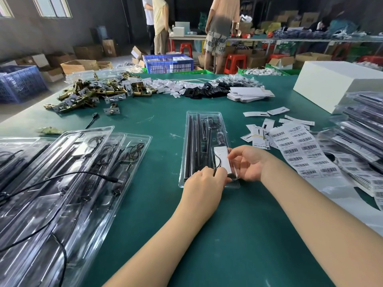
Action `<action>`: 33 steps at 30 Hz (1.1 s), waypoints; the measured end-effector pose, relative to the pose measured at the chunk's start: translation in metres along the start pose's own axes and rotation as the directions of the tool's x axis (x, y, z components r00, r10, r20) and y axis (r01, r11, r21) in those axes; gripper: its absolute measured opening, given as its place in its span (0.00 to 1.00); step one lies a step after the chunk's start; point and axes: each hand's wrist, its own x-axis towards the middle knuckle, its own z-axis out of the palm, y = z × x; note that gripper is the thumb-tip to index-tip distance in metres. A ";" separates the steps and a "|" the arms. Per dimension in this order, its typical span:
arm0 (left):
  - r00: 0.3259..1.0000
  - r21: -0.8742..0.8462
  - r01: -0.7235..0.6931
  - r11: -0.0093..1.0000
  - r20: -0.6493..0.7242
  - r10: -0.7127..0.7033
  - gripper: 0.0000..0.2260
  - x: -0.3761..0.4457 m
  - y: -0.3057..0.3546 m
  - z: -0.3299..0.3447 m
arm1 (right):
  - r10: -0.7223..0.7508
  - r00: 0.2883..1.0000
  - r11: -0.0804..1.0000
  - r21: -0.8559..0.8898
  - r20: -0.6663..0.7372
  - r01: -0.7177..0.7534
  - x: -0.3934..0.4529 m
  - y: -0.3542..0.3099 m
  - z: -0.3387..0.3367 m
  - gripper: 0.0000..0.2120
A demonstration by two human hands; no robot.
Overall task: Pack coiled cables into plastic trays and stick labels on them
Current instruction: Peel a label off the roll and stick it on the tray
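Pinching at the near end of a clear tray, the left hand is curling its fingers around the black cable where it loops over a white card in the tray's near right pocket. The right hand is cupping that same corner from the right, its thumb and fingers gripping the tray's clear edge just beside the card. The tray is lying lengthwise on the green bench, with long black rods filling its left channels and a thin coil of wire showing near its far end.

To the right, a sheet of barcode labels is spreading across the bench, with loose white paper tags beside it and a stack of filled trays at the right edge. To the left, another pile of filled trays is fanning out, a loose black cord trailing over it. Farther back, a heap of brass latches is sitting beside scattered white and black tags, a small pile of flat white cartons and a large white box. Beyond the bench, people are standing near a blue crate and red stools.
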 end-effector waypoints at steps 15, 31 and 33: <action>1.000 -0.007 0.017 1.000 0.015 -0.017 0.15 0.000 0.001 -0.002 | 0.039 0.999 0.996 -0.078 0.016 -0.038 0.003 -0.007 0.001 0.08; 0.994 -0.139 0.088 0.986 0.082 -0.078 0.15 0.002 0.004 -0.006 | -0.027 0.996 0.994 -0.104 -0.079 0.019 -0.001 0.002 0.005 0.08; 0.995 -0.098 0.066 0.993 0.083 -0.058 0.15 0.002 0.003 -0.007 | -0.041 0.997 0.996 -0.082 -0.064 0.036 -0.002 0.005 0.004 0.09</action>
